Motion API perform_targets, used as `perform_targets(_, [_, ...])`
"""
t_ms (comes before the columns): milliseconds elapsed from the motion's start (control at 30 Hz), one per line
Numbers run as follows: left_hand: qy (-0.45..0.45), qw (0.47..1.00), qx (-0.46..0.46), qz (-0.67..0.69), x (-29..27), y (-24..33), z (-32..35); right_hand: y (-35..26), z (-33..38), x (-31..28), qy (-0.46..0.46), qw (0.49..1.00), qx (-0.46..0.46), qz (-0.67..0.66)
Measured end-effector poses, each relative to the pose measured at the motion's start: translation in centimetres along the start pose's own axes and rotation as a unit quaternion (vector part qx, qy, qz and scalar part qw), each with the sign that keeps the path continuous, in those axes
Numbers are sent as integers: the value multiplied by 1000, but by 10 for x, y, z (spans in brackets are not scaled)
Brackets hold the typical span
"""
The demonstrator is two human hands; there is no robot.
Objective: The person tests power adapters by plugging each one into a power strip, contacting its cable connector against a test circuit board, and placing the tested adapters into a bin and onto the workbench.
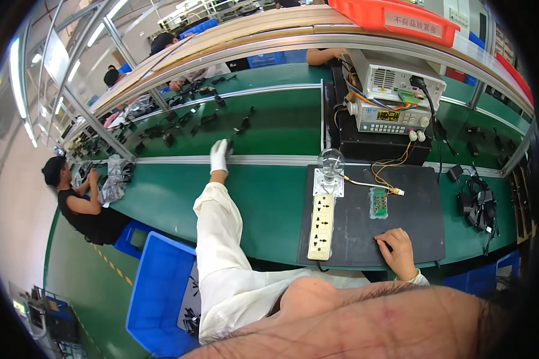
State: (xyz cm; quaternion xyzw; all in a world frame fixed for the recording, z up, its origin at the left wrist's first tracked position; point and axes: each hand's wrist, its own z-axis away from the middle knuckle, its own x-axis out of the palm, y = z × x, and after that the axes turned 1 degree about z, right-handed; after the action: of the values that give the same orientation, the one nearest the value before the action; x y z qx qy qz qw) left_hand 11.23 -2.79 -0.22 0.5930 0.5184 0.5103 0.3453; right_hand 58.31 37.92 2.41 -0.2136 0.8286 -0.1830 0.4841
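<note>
My left hand (220, 157), in a white glove, reaches far forward over the metal rail at the near side of the green belt. A dark patch lies along its right side; whether that is a held thing or part of the glove cannot be made out. Beyond it, a black adapter with a cord (244, 122) lies on the belt. My bare right hand (397, 252) rests on the black mat (356, 239), fingers loosely bent, nothing seen in it. Ahead of it lies a small green circuit board (378, 203). A cream power strip (321, 227) lies left of the hand.
A clear bulb (330, 163) stands behind the strip. Stacked test instruments (395, 113) with wires stand farther back. Black adapters (479, 203) are heaped at right. A blue bin (161, 287) is at lower left. A red tray (395, 24) sits on the overhead shelf. A co-worker (81, 203) sits at left.
</note>
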Motion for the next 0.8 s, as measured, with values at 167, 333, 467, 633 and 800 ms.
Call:
perform_targets(167, [-286,937,-125,159,68,45,105,8,2,-7,15,999,-5,-47])
perform_targets(333, [-354,931,-80,34,126,138,257,4,4,-21,26,989,-24,-144])
perform_targets(467, [-483,837,-201,162,153,196,330,-17,-7,-18,81,976,-20,-203])
perform_targets(633, [-597,759,-159,203,168,196,356,-32,-14,2,-63,902,9,-427])
perform_targets(800, [-500,847,-101,151,177,191,338,-37,12,29,-280,662,116,-685])
